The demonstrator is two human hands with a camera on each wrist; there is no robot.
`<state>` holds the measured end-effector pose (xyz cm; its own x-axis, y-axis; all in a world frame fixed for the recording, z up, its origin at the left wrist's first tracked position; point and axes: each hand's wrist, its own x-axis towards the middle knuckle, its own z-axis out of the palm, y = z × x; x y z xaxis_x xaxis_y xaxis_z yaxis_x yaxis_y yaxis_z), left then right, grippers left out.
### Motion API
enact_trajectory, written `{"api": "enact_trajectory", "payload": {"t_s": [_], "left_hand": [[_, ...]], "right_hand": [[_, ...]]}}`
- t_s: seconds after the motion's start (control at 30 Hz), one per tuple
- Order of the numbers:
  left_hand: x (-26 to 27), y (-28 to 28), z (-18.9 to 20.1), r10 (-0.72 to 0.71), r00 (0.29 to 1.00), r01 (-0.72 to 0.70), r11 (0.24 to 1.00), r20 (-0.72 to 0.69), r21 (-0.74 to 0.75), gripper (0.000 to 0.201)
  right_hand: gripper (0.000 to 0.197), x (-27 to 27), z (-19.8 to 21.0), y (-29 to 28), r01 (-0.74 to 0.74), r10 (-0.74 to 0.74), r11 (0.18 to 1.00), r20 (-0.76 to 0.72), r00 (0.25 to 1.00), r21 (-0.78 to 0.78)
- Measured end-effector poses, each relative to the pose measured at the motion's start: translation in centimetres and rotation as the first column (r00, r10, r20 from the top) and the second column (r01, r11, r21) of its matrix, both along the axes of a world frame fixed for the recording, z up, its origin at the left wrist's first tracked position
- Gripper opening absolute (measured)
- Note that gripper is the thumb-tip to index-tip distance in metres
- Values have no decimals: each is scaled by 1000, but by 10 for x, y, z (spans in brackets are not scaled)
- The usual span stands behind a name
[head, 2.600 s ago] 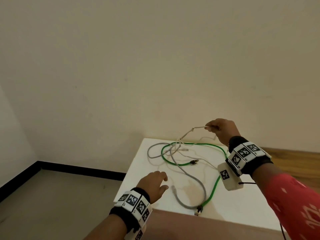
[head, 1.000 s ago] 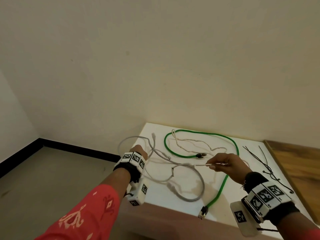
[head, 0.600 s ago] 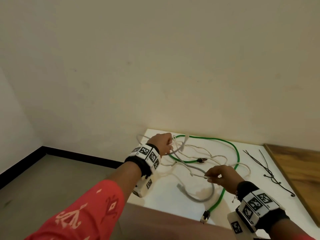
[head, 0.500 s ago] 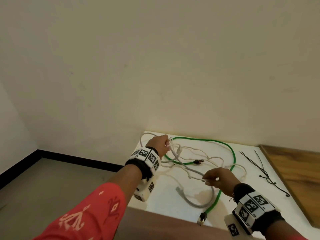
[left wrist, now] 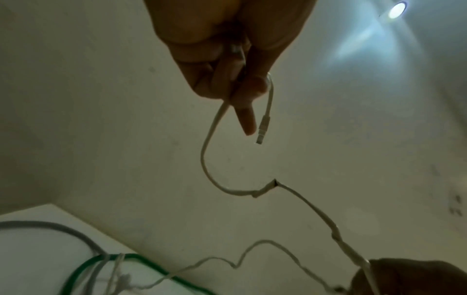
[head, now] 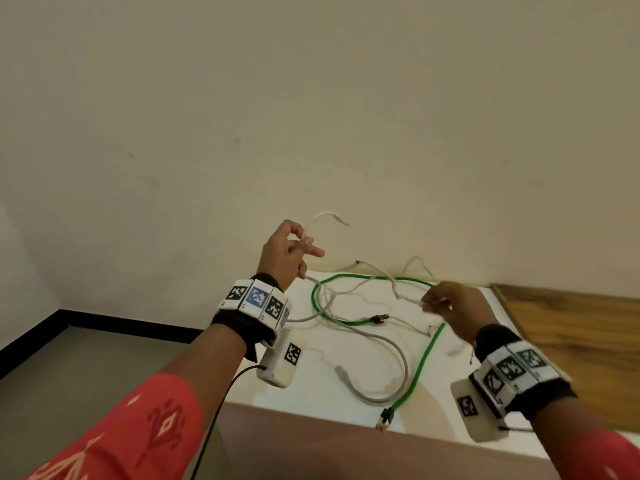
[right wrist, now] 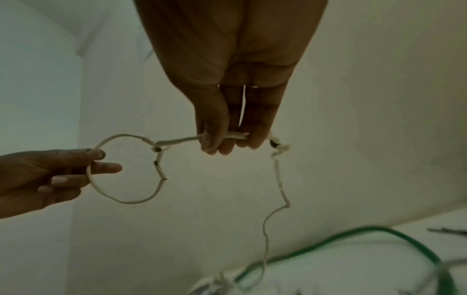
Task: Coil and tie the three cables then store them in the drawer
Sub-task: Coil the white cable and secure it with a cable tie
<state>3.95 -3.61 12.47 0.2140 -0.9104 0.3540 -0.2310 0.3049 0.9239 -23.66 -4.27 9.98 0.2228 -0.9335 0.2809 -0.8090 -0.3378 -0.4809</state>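
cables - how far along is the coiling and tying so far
Nothing is finished: no cable is tied or stored. In hand is the thin white cable: the left hand grips it near its plug end with one loop formed, the right hand pinches it further along. The green cable and grey cable lie loose on the white tabletop.

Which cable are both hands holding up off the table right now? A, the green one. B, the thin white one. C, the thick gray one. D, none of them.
B: the left hand and the right hand each pinch the thin white cable, while the green cable and the gray cable lie on the table.
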Motion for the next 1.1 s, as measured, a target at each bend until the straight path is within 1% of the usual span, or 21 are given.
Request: {"api": "enact_trajectory", "payload": {"t_s": [0.1, 0.17, 0.23, 0.27, 0.3, 0.33, 0.4, 0.43, 0.47, 0.5, 0.53, 0.6, 0.67, 0.73, 0.8, 0.83, 0.9, 1.0, 1.03, 1.07, 1.1], "left_hand": [[-1, 22, 22, -37, 995, 32, 998, -93, -62, 24], [-2, 36, 34, -62, 991, 52, 995, -118, -90, 23], [0, 50, 40, -74, 991, 61, 991, -109, -117, 22], [1, 55, 41, -74, 994, 64, 989, -74, -133, 22], [2, 60, 41, -70, 997, 67, 986, -13, -154, 22], [2, 67, 42, -56, 996, 68, 981, 71, -179, 23], [1, 80, 41, -26, 968, 81, 973, 248, -217, 25], [-1, 87, 40, -19, 946, 95, 970, 323, -223, 25], [-4, 94, 40, -23, 922, 116, 969, 385, -220, 22], [-7, 101, 39, -32, 897, 137, 968, 440, -209, 18], [-10, 108, 38, -40, 868, 156, 968, 495, -196, 14], [-17, 120, 33, -39, 792, 183, 967, 609, -175, 12], [-28, 128, 29, -43, 713, 215, 963, 700, -160, 15], [-42, 134, 24, -65, 647, 271, 951, 760, -149, 18], [-57, 139, 19, -90, 602, 344, 926, 793, -156, 25], [-66, 141, 17, -99, 591, 373, 913, 801, -163, 28], [-77, 151, 12, -113, 608, 402, 897, 786, -182, 31], [-93, 151, 7, -95, 672, 349, 916, 735, -200, 31], [-96, 149, 4, -78, 697, 314, 927, 713, -206, 28], [-99, 147, 2, -89, 732, 297, 934, 676, -198, 25], [-101, 145, -2, -126, 768, 301, 937, 628, -179, 25]], "right_hand": [[7, -4, 41, 6, -21, 11, 981, -52, 999, -194], [6, -5, 65, 15, -50, 29, 951, -72, 997, -306], [6, -3, 79, 28, -78, 59, 923, -62, 996, -377], [6, -2, 80, 34, -92, 75, 917, -58, 995, -387], [7, -1, 79, 39, -107, 89, 924, -66, 994, -368], [9, 1, 74, 44, -122, 98, 944, -92, 991, -305], [20, 4, 57, 55, -128, 113, 990, -199, 973, -63], [27, 4, 46, 60, -125, 134, 991, -264, 955, 49], [31, 3, 38, 65, -123, 155, 985, -304, 940, 122], [31, 1, 32, 71, -120, 163, 980, -302, 939, 156], [28, -2, 29, 76, -114, 153, 980, -255, 955, 162], [22, -10, 29, 85, -108, 121, 985, -97, 988, 133], [24, -17, 35, 95, -132, 126, 989, 81, 989, 70], [27, -17, 44, 113, -211, 193, 977, 275, 942, 38], [24, -10, 52, 138, -320, 272, 945, 397, 877, 60], [24, -7, 55, 149, -375, 299, 922, 437, 848, 98], [30, 2, 50, 170, -465, 333, 867, 485, 809, 180], [27, -2, 40, 182, -526, 297, 812, 596, 746, 253], [27, -6, 37, 182, -540, 266, 800, 651, 711, 263], [30, -11, 35, 182, -559, 227, 786, 718, 658, 264], [35, -17, 33, 181, -576, 172, 776, 794, 584, 256]]}}
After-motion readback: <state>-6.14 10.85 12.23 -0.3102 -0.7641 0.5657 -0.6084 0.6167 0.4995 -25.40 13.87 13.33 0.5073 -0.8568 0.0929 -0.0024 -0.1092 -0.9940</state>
